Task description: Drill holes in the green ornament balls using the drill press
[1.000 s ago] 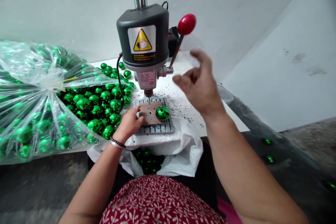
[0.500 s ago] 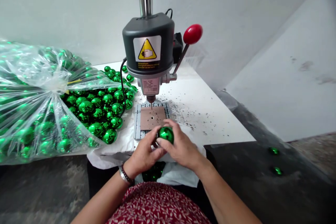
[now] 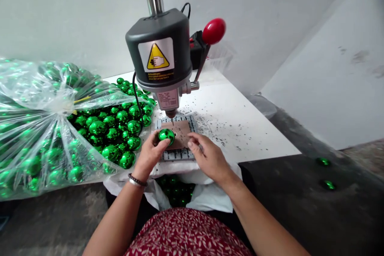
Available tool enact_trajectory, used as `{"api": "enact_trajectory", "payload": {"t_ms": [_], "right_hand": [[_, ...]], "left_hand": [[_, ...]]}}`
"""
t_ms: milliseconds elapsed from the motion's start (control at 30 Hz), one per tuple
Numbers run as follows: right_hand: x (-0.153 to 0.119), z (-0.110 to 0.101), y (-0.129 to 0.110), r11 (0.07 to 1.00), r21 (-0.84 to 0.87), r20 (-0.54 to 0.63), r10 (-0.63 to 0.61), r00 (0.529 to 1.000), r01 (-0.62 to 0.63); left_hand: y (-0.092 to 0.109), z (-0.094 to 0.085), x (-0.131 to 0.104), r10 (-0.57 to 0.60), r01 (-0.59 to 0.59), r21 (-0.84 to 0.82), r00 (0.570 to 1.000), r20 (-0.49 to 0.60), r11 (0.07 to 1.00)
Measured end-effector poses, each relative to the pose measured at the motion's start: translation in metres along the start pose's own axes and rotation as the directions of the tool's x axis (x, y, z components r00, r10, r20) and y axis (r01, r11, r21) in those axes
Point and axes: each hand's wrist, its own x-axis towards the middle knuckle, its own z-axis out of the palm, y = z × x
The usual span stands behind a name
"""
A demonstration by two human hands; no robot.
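Observation:
A shiny green ball ornament (image 3: 166, 137) is held in my left hand (image 3: 147, 154), thumb in front and fingers behind. It is over the left part of a brown board (image 3: 183, 141) with a small hole, just below the thin drill bit (image 3: 173, 121) of a small drill press (image 3: 159, 54). To the right of the board, my right hand (image 3: 210, 157) has loosely bent fingers, thumb and index slightly apart, with nothing visible between them. The press's lever with its red knob (image 3: 214, 31) stands up and to the right, away from both hands.
A clear plastic bag (image 3: 63, 128) full of green balls (image 3: 122, 117) lies open on the left. Dark shavings (image 3: 213, 128) litter the white table (image 3: 258, 140). More balls (image 3: 175, 192) sit in white cloth or plastic at my lap. Two balls (image 3: 329, 185) are on the dark floor.
The ball moved from between both hands forward and left onto the board area, now in my left hand alone. My right hand let go of it and drew apart to the right. The view shifted slightly.

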Motion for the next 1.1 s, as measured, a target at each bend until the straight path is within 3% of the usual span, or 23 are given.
{"api": "enact_trajectory", "payload": {"t_ms": [167, 300, 467, 567, 733, 867, 1100], "right_hand": [[0.013, 0.001, 0.01, 0.996, -0.088, -0.026, -0.034, 0.999, 0.032], [0.044, 0.008, 0.004, 0.988, -0.125, 0.071, -0.083, 0.994, 0.091], [0.08, 0.007, -0.001, 0.98, -0.131, 0.238, -0.113, 0.965, 0.147], [0.085, 0.003, 0.001, 0.979, -0.14, 0.288, -0.106, 0.952, 0.151], [0.085, 0.003, 0.0, 0.981, -0.161, 0.304, -0.054, 0.951, 0.107], [0.091, 0.005, -0.002, 0.985, -0.159, 0.284, -0.014, 0.959, 0.061], [0.096, 0.002, 0.005, 0.996, -0.082, 0.267, 0.001, 0.964, 0.021]], "left_hand": [[-0.01, 0.004, 0.024, 0.019, -0.019, 0.059, 1.0, 0.0, 0.998], [-0.007, 0.005, 0.03, 0.034, -0.036, 0.067, 0.999, 0.022, 0.997], [0.007, 0.002, 0.028, 0.049, -0.064, 0.213, 0.996, 0.078, 0.975], [0.009, 0.0, 0.026, 0.087, -0.121, 0.29, 0.988, 0.128, 0.949], [0.004, -0.002, 0.033, 0.067, -0.093, 0.294, 0.993, 0.096, 0.951], [0.01, -0.004, 0.043, 0.05, -0.097, 0.313, 0.987, 0.155, 0.945], [0.011, 0.002, 0.047, 0.025, -0.061, 0.215, 0.985, 0.168, 0.975]]}}
